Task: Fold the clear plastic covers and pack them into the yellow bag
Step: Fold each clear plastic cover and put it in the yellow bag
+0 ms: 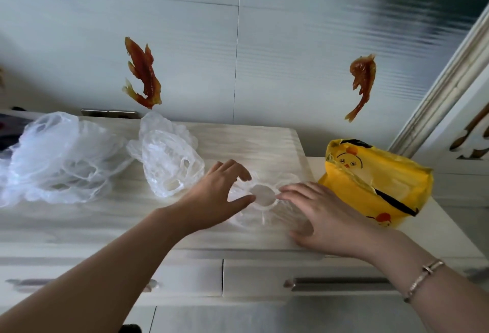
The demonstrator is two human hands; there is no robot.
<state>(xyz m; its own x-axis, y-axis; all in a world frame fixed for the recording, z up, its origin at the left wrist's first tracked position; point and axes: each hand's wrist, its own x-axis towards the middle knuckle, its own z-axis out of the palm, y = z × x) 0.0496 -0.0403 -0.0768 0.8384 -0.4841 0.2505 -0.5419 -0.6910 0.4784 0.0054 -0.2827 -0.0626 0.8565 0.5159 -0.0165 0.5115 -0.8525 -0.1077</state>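
A small clear plastic cover [263, 195] with an elastic rim lies flat on the pale wooden counter [105, 227], between my hands. My left hand [219, 195] hovers at its left side, fingers relaxed and spread, thumb near the rim. Straight fingers of my right hand [317, 213] press flat on the cover's right part. The yellow bag [375, 182], printed with a chick, lies just right of my right hand with its mouth toward the cover. More clear covers sit to the left: a mid-sized bundle [169, 158] and a large heap [58, 158].
A tiled wall with two orange fish stickers [144, 73] [362, 81] rises behind the counter. Drawers with metal handles [338, 283] run below the front edge. A white door frame [449, 89] stands at the right. A dark object [10, 126] shows at the far left.
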